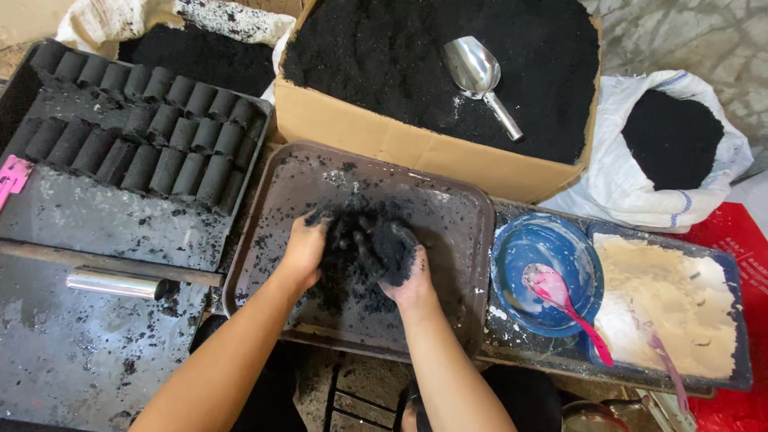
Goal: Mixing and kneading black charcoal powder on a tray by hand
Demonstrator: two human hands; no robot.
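A brown tray lies in front of me with a heap of damp black powder at its middle. My left hand presses into the left side of the heap, fingers buried in it. My right hand cups a clump of the same black powder on the right side. Both hands are smeared black and nearly touch each other.
A cardboard box of black powder holds a metal scoop. A black tray at left carries rows of black cylinders. At right are a blue bowl with a pink spoon, a tray of beige powder and a white sack.
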